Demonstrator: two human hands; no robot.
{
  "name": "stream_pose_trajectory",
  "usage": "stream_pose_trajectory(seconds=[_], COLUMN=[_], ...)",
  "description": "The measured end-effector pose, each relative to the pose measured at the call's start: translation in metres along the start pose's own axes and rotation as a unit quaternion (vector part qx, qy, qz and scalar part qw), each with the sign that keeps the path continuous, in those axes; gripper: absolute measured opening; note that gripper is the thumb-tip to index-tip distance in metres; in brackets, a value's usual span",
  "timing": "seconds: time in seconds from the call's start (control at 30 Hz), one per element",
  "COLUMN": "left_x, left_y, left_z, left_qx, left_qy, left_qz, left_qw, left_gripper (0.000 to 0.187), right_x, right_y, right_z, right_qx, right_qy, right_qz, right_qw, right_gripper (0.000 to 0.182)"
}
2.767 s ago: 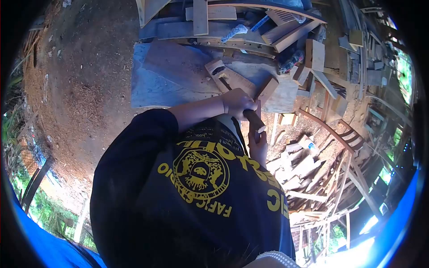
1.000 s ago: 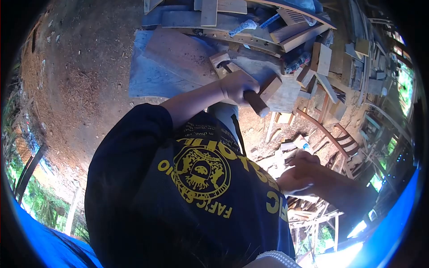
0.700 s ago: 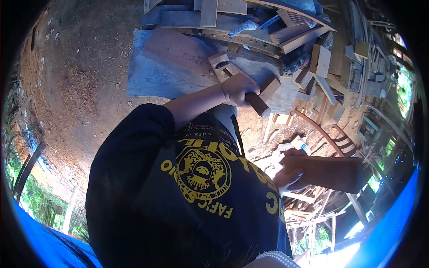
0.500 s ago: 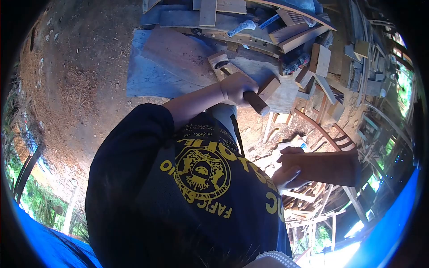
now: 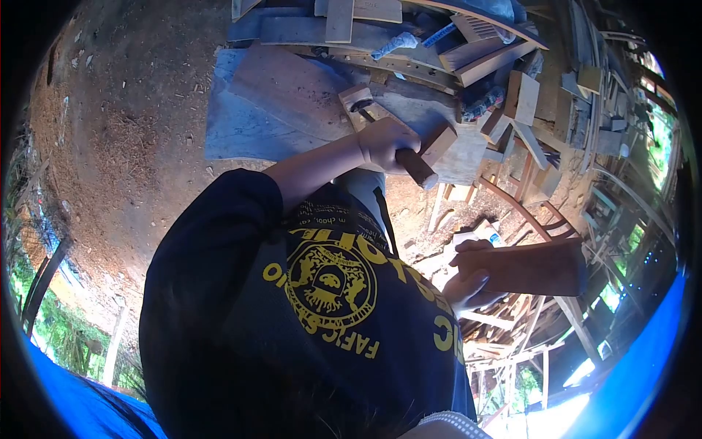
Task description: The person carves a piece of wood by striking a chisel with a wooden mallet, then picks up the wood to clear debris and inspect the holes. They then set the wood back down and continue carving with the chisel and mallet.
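My left hand [image 5: 387, 143] is closed around the dark round crossbar of a wooden hand plane [image 5: 440, 142]. The plane's pale end, with a dark slot, shows beyond my fingers, over the edge of a board-topped bench [image 5: 241, 139]. Lower right, my right hand [image 5: 472, 282] is closed on the near end of a thick brown wooden block [image 5: 530, 269], with the thumb along its side. The block points right and widens toward its far end. It is held in the air, apart from the plane.
Several boards [image 5: 292, 31] and offcuts [image 5: 521, 99] lie at the back of the bench. A plastic-wrapped item [image 5: 395, 45] rests among them. At the right is a curved wooden frame [image 5: 526, 212], with scrap wood below. Shavings cover the dirt ground [image 5: 124, 139] at left.
The wooden block in my right hand has tilted slightly, its far end moving a little up and left. My left hand keeps its grip on the plane, and the whole view has shifted slightly.
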State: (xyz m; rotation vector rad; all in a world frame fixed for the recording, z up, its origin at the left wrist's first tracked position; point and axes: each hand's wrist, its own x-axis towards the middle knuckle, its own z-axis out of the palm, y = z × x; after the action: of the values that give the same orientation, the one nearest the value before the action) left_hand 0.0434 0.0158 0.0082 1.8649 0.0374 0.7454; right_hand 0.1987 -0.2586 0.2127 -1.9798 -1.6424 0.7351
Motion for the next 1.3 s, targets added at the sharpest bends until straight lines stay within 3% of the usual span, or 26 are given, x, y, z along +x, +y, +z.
stream_pose_trajectory(seconds=[0.2,0.23,0.27,0.3,0.33,0.37,0.4,0.47,0.53,0.73,0.8,0.87,0.9,1.0,1.1,1.13,1.17,1.2,1.3], left_x=[-0.001,0.0,0.001,0.001,0.001,0.001,0.001,0.002,0.0,0.002,0.0,0.0,0.0,0.004,0.009,0.01,0.011,0.012,0.009], left_y=[-0.005,-0.004,-0.004,-0.007,-0.01,-0.012,-0.013,-0.015,-0.018,-0.017,-0.019,-0.021,-0.021,-0.011,-0.007,-0.008,-0.01,-0.011,-0.013], left_z=[-0.002,-0.004,-0.004,-0.003,-0.002,-0.002,-0.003,-0.002,-0.001,0.005,0.006,0.005,0.005,0.002,0.011,0.014,0.019,0.02,0.021], left_qx=[-0.022,-0.034,-0.046,-0.047,-0.041,-0.034,-0.032,-0.058,-0.061,-0.009,-0.035,-0.024,-0.018,-0.013,0.005,0.006,-0.005,-0.016,0.004], left_qy=[-0.043,-0.035,-0.028,-0.028,-0.03,-0.033,-0.034,-0.038,-0.051,-0.072,-0.046,-0.047,-0.05,-0.094,-0.112,-0.109,-0.095,-0.081,-0.08], left_qz=[-0.009,-0.004,0.0,-0.001,0.003,0.007,0.006,-0.014,-0.019,-0.017,-0.015,-0.018,-0.018,-0.029,0.011,0.009,0.003,-0.003,-0.03], left_qw=[0.999,0.999,0.999,0.998,0.999,0.999,0.999,0.997,0.997,0.997,0.998,0.998,0.998,0.995,0.994,0.994,0.995,0.997,0.996], left_gripper=[0.028,0.026,0.025,0.025,0.025,0.025,0.025,0.026,0.026,0.024,0.022,0.021,0.02,0.021,0.022,0.022,0.023,0.024,0.025], right_x=[-0.016,-0.02,-0.011,0.004,0.023,0.061,0.078,0.098,0.094,0.081,0.076,0.107,0.104,0.072,0.038,0.031,0.045,0.053,0.053], right_y=[0.01,0.002,-0.028,-0.066,-0.104,-0.139,-0.135,-0.103,-0.067,-0.06,-0.07,-0.114,-0.108,-0.05,0.0,-0.004,-0.038,-0.059,-0.062], right_z=[-0.028,-0.026,-0.022,-0.017,-0.011,0.002,0.025,0.082,0.123,0.091,0.083,0.049,0.046,0.01,-0.008,0.008,0.043,0.064,0.07], right_qx=[-0.016,-0.015,0.182,0.361,0.51,0.496,0.498,0.27,0.009,0.045,-0.009,0.258,0.259,0.105,-0.057,-0.057,0.021,0.096,0.057], right_qy=[-0.227,-0.226,-0.008,0.21,0.412,0.41,0.411,0.343,0.234,0.152,0.257,0.347,0.347,0.162,-0.052,-0.055,0.169,0.379,0.369], right_qz=[-0.063,-0.061,-0.063,-0.06,-0.052,-0.085,-0.086,0.115,0.301,0.341,0.319,0.191,0.193,-0.023,-0.237,-0.239,-0.068,0.11,0.127], right_qw=[0.972,0.972,0.981,0.906,0.754,0.76,0.759,0.892,0.924,0.927,0.912,0.881,0.88,0.981,0.968,0.968,0.983,0.914,0.919], right_gripper=[0.03,0.03,0.036,0.043,0.052,0.023,0.023,0.029,0.037,0.041,0.045,0.042,0.042,0.045,0.049,0.049,0.051,0.054,0.059])
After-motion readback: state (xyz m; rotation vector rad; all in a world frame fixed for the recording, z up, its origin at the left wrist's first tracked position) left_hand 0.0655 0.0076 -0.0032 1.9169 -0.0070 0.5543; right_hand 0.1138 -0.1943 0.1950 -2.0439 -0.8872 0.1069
